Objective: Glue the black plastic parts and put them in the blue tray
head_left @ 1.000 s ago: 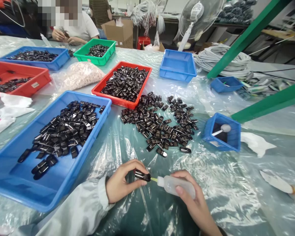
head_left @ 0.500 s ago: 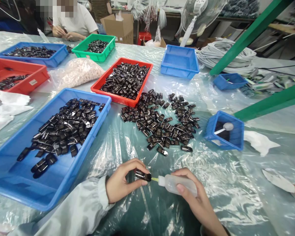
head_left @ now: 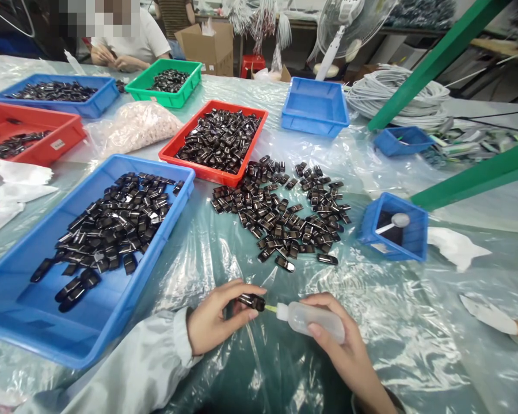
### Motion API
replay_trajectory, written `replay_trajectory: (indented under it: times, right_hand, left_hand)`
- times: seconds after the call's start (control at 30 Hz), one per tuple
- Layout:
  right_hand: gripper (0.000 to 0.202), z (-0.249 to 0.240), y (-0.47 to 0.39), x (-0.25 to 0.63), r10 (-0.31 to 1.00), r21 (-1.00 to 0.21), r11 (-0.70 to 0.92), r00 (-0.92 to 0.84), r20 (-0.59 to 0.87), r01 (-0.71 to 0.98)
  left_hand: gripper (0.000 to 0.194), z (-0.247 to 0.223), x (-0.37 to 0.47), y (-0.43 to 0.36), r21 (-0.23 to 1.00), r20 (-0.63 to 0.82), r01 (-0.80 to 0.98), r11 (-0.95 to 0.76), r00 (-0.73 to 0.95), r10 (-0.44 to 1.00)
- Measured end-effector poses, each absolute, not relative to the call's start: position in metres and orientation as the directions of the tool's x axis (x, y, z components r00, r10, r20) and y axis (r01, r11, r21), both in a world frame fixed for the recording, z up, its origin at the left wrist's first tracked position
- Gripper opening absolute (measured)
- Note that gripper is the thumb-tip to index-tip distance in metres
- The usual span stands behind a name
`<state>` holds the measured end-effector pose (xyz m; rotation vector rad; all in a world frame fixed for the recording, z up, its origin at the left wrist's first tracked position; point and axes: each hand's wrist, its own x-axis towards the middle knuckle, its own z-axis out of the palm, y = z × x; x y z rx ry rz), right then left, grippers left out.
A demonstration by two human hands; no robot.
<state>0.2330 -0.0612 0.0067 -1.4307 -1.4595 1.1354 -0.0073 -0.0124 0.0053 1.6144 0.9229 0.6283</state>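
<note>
Between the thumb and fingers of my left hand (head_left: 218, 316) is a small glossy black plastic piece (head_left: 252, 301), held over the plastic-covered table. My right hand (head_left: 345, 333) is wrapped around a translucent squeeze bottle (head_left: 313, 321), tipped on its side. The bottle's thin yellowish nozzle (head_left: 270, 309) points left and meets the right end of the black piece; whether it goes inside, I cannot tell. Beyond my hands lies a loose pile of similar black pieces (head_left: 280, 218). On the left, a large blue tray (head_left: 38, 299) holds many more.
A red tray (head_left: 166, 154) of black pieces stands behind the pile. At right are a small blue bin (head_left: 408, 244) with a white spoon (head_left: 399, 221) and green posts (head_left: 479, 175). A bag of pale bits (head_left: 133, 126) lies at left. Another person (head_left: 129, 43) sits across the table.
My left fingers have shifted on the black piece, with the fingertips now further along its top and its angle slightly turned. The bottle has moved marginally left, its nozzle still at the piece's end.
</note>
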Motion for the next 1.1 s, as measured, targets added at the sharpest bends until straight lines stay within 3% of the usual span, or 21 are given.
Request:
replay_trajectory:
  times: [0.23, 1.1]
  right_hand:
    - [0.019, 0.0049, -0.0616, 0.2315, 1.0, -0.952, -0.014, 0.024, -0.007, 0.307]
    - [0.021, 0.002, -0.0623, 0.234, 1.0, -0.945, -0.024, 0.006, -0.024, 0.325]
  left_hand:
    - [0.027, 0.0046, -0.0109, -0.0076, 0.994, -0.034, 0.107, -0.031, 0.555, 0.831]
    - [0.017, 0.0058, -0.0131, -0.0074, 0.985, -0.01, 0.154, -0.075, 0.493, 0.87]
